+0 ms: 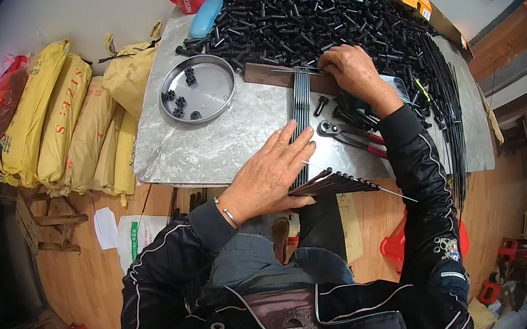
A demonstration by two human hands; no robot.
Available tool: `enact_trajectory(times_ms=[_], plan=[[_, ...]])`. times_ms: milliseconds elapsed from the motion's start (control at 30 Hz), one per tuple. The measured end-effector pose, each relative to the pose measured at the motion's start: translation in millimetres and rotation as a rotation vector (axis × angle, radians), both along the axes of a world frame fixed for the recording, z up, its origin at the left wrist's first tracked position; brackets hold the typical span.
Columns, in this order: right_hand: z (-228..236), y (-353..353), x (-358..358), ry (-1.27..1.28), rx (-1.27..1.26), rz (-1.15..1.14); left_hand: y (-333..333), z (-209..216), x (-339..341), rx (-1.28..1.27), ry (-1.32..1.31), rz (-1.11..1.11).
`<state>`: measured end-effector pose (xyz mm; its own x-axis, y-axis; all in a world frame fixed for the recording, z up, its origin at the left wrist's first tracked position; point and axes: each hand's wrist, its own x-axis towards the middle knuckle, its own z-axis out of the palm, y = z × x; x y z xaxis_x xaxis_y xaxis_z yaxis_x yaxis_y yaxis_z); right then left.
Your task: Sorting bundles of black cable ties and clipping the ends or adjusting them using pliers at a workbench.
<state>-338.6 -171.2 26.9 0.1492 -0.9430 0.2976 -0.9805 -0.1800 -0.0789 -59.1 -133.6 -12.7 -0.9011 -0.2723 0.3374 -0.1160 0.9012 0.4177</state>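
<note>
Head view shows your left hand (271,170) pressed flat, fingers spread, over a row of thin black rods (299,104) lying side by side on the metal tabletop (209,148) at frame centre. Your right hand (349,70) rests curled at the rods' far ends against a brown wooden bar (265,74); whether it pinches anything, you cannot tell. Pliers (347,136) lie just right of the rods. A round steel tray (198,88) sits upper left, a heap of black plastic parts (316,7) above.
</note>
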Motion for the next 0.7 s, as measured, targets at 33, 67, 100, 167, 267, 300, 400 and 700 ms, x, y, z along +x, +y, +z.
enact_trajectory(times_ms=[33,67,100,167,267,300,400,700], plan=[[-2,-1,-1,-0.014,-0.005,0.016,0,0,0,-0.001,0.007,0.001],[-4,-2,-1,-0.028,-0.009,0.033,1,0,0,-0.002,0.014,0.003],[-5,-3,0,-0.028,-0.009,0.034,1,0,1,-0.002,0.014,0.003],[-6,-6,3,-0.091,-0.001,0.034,1,-1,0,0.005,-0.002,0.005],[-11,-14,13,-0.086,-0.131,0.076,0,0,-1,-0.003,0.019,0.009],[-8,-14,16,-0.085,-0.13,0.075,0,0,-2,-0.002,0.021,0.007],[9,-10,23,-0.241,-0.609,-0.004,-1,-1,0,0.001,0.013,0.007],[-8,52,69,0.237,-0.143,0.287,-2,1,1,-0.065,0.005,-0.018]])
